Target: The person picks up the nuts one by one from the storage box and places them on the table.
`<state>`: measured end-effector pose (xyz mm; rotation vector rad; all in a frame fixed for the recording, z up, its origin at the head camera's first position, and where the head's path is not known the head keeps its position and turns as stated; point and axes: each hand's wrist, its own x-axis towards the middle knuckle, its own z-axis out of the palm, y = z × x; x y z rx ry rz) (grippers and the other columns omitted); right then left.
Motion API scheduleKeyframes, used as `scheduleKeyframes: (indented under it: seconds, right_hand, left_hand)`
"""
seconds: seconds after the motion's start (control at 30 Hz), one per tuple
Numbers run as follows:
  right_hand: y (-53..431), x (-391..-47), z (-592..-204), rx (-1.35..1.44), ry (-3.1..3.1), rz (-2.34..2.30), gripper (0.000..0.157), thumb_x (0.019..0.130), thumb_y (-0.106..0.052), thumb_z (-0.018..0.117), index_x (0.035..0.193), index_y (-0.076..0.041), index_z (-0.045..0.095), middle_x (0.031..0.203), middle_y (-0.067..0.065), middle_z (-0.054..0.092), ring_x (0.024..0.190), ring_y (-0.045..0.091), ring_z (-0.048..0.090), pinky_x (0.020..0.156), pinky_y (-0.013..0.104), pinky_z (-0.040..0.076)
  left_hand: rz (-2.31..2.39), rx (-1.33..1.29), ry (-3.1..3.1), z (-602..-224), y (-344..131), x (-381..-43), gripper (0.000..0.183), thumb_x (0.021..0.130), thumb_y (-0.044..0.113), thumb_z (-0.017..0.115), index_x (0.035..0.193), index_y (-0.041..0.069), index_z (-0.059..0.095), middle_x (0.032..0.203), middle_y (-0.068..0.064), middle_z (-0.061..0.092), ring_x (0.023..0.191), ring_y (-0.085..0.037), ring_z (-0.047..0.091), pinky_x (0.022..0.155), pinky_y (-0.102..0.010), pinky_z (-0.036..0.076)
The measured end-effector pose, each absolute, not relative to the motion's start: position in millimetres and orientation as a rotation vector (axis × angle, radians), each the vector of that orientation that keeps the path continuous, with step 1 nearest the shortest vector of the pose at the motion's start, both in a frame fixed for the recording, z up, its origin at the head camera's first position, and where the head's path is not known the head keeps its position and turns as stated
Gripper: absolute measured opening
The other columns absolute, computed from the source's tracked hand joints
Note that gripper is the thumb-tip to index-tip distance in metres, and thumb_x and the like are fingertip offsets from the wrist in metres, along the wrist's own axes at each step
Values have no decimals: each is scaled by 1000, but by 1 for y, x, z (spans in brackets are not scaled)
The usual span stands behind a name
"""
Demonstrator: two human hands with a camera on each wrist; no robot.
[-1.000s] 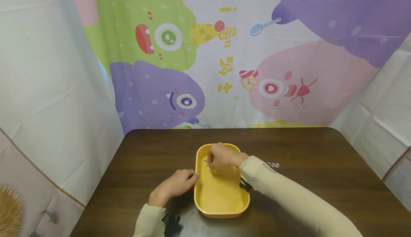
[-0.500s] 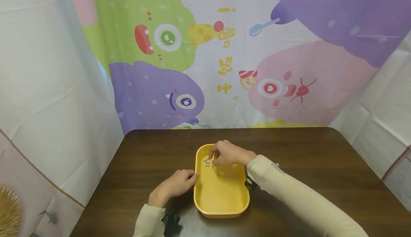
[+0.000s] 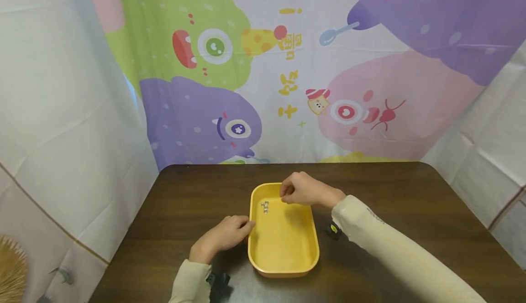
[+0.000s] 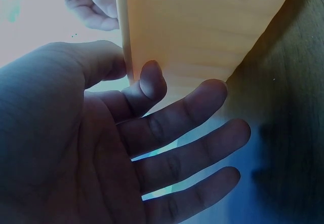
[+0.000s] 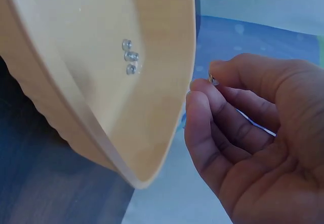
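Observation:
A yellow plastic tray (image 3: 283, 243) stands on the table. Several small silver nuts (image 3: 265, 207) lie grouped on its floor near the far left corner; the right wrist view shows these nuts (image 5: 130, 57) as shiny rings. My left hand (image 3: 228, 234) grips the tray's left rim, thumb over the edge and index finger (image 4: 152, 84) bent against the outer wall, the other fingers spread. My right hand (image 3: 304, 189) is over the far right part of the tray. Between its thumb and index finger it pinches a small shiny metal nut (image 5: 213, 80), mostly covered by the fingertips.
The dark wooden table (image 3: 197, 198) extends around the tray. A cartoon-print cloth (image 3: 287, 148) hangs behind its far edge, with white cloth at both sides. A black wrist camera (image 3: 334, 231) sits under the right sleeve.
My right hand has moved right and away from the nuts in the tray, rising toward the far rim. The nuts on the table are now behind the right sleeve. My left hand stays put.

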<state>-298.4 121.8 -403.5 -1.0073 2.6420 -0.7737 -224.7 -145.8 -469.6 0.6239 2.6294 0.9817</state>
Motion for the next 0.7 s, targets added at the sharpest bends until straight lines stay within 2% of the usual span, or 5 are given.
scheduleKeyframes:
  seconds: [0.17, 0.47, 0.7]
  right_hand:
    - [132, -297, -399, -977, 2671, -793, 4, 95, -15, 75, 97, -13, 78, 91, -4, 76, 82, 7, 69, 76, 27, 58]
    - [152, -295, -394, -920, 2742, -866, 5, 94, -17, 76, 95, -13, 77, 87, -5, 75, 79, 8, 68, 72, 28, 57]
    - [170, -291, -395, -774, 2709, -959, 5, 94, -16, 75, 95, -11, 77, 88, 6, 77, 66, 11, 69, 63, 28, 57]
  left_hand:
    - [982, 580, 2600, -469, -146, -225, 36, 110, 31, 46, 82, 12, 60, 70, 1, 56, 62, -14, 50, 60, -30, 42]
    - [981, 581, 2604, -470, -147, -225, 36, 110, 31, 45, 83, 12, 60, 70, 2, 56, 61, -13, 49, 60, -29, 42]
    - [994, 582, 2604, -471, -147, -225, 36, 110, 30, 45, 83, 12, 60, 70, 2, 57, 61, -13, 50, 60, -30, 42]
